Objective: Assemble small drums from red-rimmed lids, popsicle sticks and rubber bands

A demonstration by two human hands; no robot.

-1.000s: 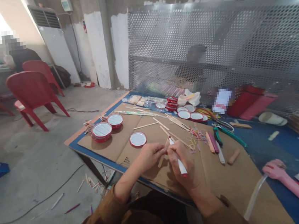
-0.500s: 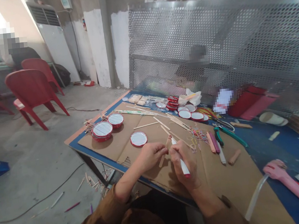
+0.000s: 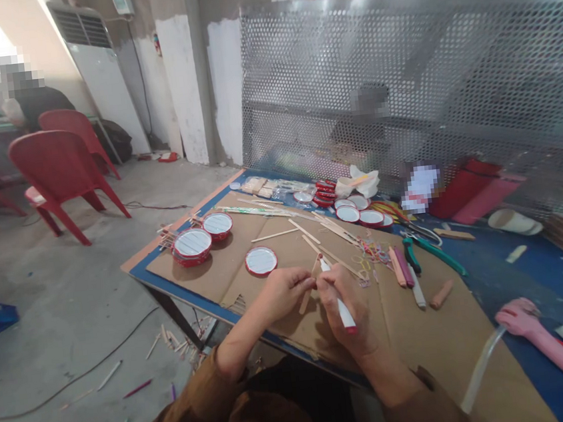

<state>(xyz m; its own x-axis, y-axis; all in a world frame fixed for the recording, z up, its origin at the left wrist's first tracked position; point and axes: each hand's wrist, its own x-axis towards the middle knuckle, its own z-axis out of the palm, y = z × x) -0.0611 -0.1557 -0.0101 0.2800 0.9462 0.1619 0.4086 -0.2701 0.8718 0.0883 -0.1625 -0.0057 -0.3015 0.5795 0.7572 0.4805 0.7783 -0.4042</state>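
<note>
My left hand pinches a flat wooden craft stick, which slants up toward the marker's tip. A white marker with a red end is gripped in my right hand, its red tip at the upper end of the stick. Whether the tip touches the wood is too small to tell. Just beyond my left hand lies a round red-rimmed disc with a white face. More loose craft sticks are spread past my hands on the brown cardboard.
Stacked red-rimmed discs stand at the left. Rubber bands, clay-like sticks and green-handled pliers lie right of my hands. A pink-handled tool rests at the far right. Behind the table rises a perforated metal panel.
The marker and my right hand have shifted very slightly up and left. My left hand keeps its hold on the craft stick in nearly the same place.
</note>
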